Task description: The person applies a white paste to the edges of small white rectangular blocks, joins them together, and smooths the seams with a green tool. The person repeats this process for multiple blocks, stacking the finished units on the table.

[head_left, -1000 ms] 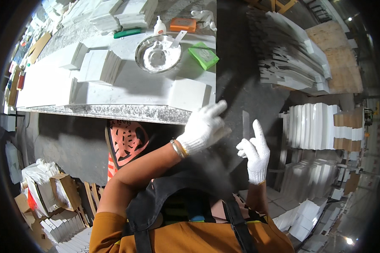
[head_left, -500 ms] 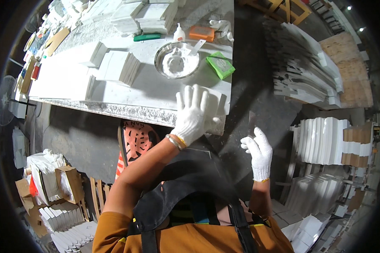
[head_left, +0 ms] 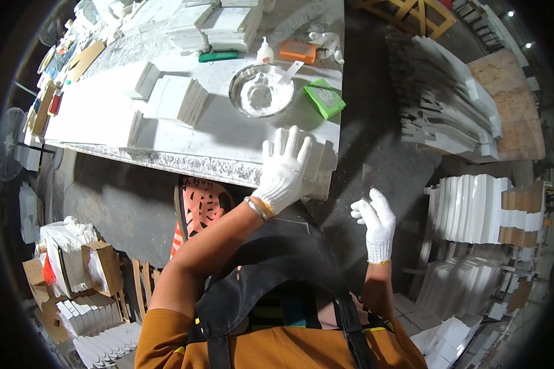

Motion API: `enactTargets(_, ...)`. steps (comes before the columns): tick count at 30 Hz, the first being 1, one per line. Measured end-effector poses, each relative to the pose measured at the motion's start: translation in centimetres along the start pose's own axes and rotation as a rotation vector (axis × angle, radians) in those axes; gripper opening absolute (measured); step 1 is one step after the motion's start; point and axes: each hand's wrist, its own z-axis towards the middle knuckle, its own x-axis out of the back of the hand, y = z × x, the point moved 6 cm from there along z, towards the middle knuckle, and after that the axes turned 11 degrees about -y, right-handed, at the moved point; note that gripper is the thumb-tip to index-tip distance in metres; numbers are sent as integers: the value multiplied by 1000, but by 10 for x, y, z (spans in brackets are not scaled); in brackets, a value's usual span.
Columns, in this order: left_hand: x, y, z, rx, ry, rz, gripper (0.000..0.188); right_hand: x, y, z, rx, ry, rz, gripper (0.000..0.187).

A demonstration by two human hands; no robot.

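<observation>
My left hand point(head_left: 283, 175), in a white knitted glove, rests palm down with its fingers spread on a flat white tile point(head_left: 317, 161) at the table's near right corner. Its thumb is hard to make out. Off the table's edge, my right hand point(head_left: 378, 224), gloved alike, is closed in a pinch on a thin scraper blade point(head_left: 367, 178) that points upward. Beyond the left hand stands a round metal bowl point(head_left: 234, 101) of white paste, with a pale spatula point(head_left: 291, 71) leaning in it. A green box point(head_left: 324, 98) lies to its right.
Stacked white tiles point(head_left: 175, 99) and a white squeeze bottle point(head_left: 265, 52) stand on the table point(head_left: 224, 138). Near the bottle are an orange box point(head_left: 298, 51) and a green tool point(head_left: 218, 56). White slabs point(head_left: 455, 98) and wrapped stacks point(head_left: 468, 209) stand on the right.
The view has shifted slightly, so the table's things sit a little lower and further right. My left hand stays on the tile, its thumb less visible. My right hand keeps the scraper blade.
</observation>
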Motion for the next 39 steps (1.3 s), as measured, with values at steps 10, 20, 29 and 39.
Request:
enactTargets(10,31,-4,2,-129,216,-241,77,-5,-3,7,35,-56,101,23)
enactTargets(20,22,-21,-53,2,-356,-2336,85,-37,-44,24,309,-149,170,20)
enactTargets(29,25,-31,-89,46,-265,-2118,73,-69,-91,15,286,-157,-28,19)
enactTargets(39,30,-46,-109,15,-159,-1921,61,-127,-134,3,359,-191,-60,25)
